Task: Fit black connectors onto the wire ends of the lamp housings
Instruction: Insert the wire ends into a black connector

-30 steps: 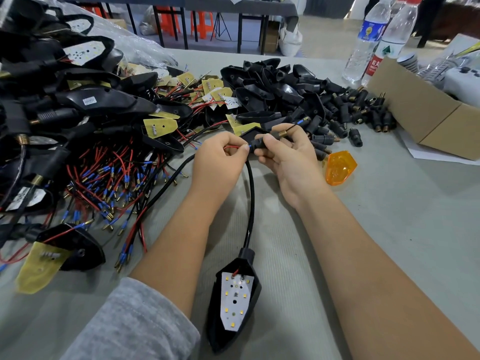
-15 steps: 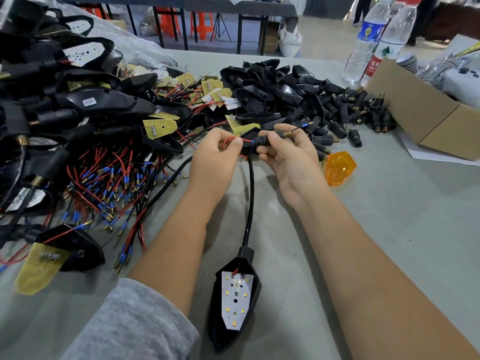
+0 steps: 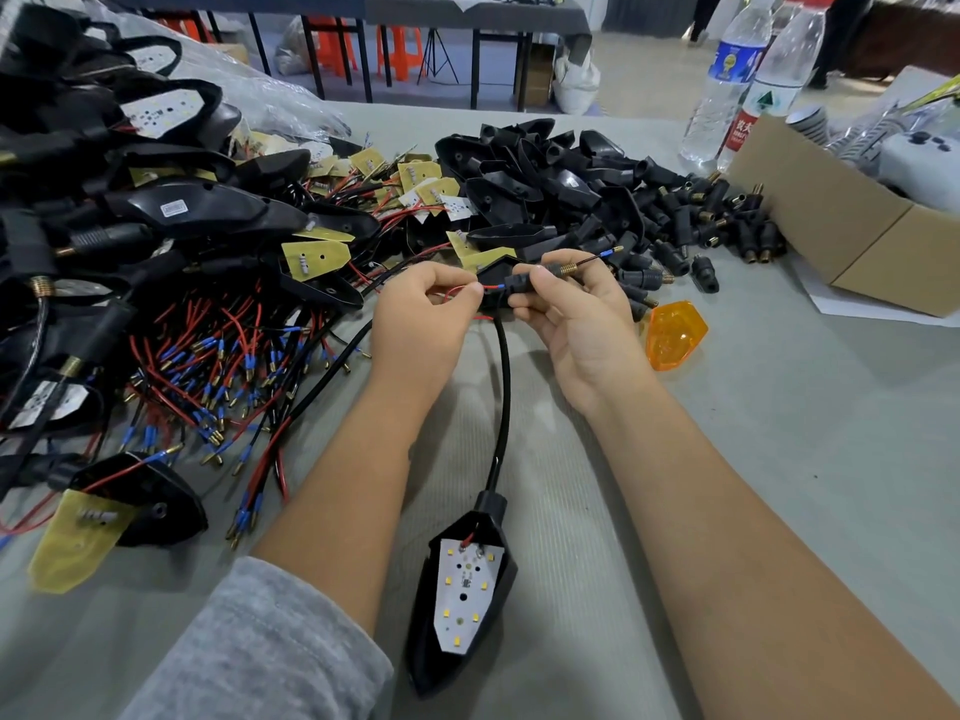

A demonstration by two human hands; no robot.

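Note:
A black lamp housing (image 3: 457,605) with a white LED board lies on the grey mat between my forearms. Its black cable (image 3: 503,397) runs up to my hands. My right hand (image 3: 576,324) grips a black connector (image 3: 524,281) with a brass threaded end; a black wire with a blue-sleeved brass tip (image 3: 605,253) sticks out past it. My left hand (image 3: 423,317) pinches the red wire (image 3: 475,288) right at the connector's near end.
A heap of wired housings and loose red and black leads (image 3: 208,356) fills the left. Empty black housings and connectors (image 3: 597,194) are piled behind my hands. An orange lens (image 3: 675,335) lies to the right, near a cardboard box (image 3: 841,220) and two water bottles (image 3: 727,80).
The black wire's tip has come further out through the connector's brass end. My left hand has fed the red wire toward the connector. Both hands have risen slightly.

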